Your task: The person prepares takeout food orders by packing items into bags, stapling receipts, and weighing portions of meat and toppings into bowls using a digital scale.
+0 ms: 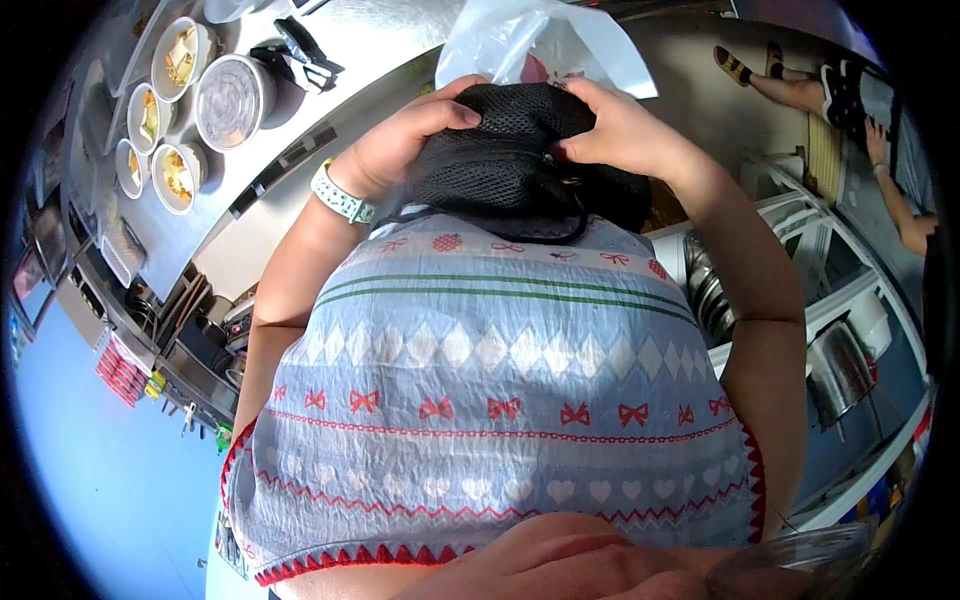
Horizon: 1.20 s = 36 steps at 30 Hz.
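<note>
A black mesh bag with a cord hanging from it lies between my two hands, in front of my patterned top. My left hand, with a band on the wrist, grips the bag's left side, thumb on top. At the upper right, my right hand holds the bag's other side with thumb and fingers. Just beyond the bag is a translucent white plastic bag with red print, partly hidden by the black bag and my hands.
A steel counter at the upper left bears several bowls of food, a lidded round container and a black item. White racks with metal pots stand on the right. Another person's arm and legs show at the upper right.
</note>
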### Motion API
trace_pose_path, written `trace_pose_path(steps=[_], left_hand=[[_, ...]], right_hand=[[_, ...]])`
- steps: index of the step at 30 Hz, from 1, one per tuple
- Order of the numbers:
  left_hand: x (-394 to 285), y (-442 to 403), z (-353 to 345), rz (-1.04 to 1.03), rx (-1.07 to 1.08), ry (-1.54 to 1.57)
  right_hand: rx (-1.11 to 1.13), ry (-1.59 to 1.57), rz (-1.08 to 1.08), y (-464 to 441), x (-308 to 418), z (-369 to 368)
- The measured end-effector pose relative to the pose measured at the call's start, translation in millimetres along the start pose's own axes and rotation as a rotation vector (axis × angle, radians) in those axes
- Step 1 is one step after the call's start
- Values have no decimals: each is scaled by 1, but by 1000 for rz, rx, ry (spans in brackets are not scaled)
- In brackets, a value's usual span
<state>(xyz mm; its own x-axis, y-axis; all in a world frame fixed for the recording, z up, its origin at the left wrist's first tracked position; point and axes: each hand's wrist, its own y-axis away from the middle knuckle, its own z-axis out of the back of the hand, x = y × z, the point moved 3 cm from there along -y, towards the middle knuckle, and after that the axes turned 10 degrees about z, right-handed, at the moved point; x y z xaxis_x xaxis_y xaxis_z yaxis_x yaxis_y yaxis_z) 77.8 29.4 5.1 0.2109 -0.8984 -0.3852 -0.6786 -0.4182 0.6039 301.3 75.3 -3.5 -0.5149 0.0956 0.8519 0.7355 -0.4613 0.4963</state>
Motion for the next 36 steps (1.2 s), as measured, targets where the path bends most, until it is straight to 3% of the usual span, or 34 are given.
trace_pose_path(steps=[5, 9, 12, 17, 21, 23, 29, 36], left_hand=[[-6, 8, -7, -31, -82, -137], [-5, 7, -5, -62, -128, -190], [-11, 8, -15, -52, -44, -191], [-6, 5, -2, -56, -71, -181], [-4, 5, 0, -60, -73, -203], [-2, 6, 0, -61, -64, -197], [-1, 0, -5, -65, -16, -188], [-5, 1, -9, -88, -67, -181]], right_hand=[[-65, -372, 120, 4, 4, -4], [-10, -376, 161, 2, 18, 0], [62, -321, 93, 0, 21, 0], [-51, -52, 175, 0, 28, -2], [-75, 120, 95, 3, 32, 0], [-128, 218, 180, 7, 29, 0], [51, 126, 87, 10, 16, 5], [-92, 177, 193, 16, 7, 6]])
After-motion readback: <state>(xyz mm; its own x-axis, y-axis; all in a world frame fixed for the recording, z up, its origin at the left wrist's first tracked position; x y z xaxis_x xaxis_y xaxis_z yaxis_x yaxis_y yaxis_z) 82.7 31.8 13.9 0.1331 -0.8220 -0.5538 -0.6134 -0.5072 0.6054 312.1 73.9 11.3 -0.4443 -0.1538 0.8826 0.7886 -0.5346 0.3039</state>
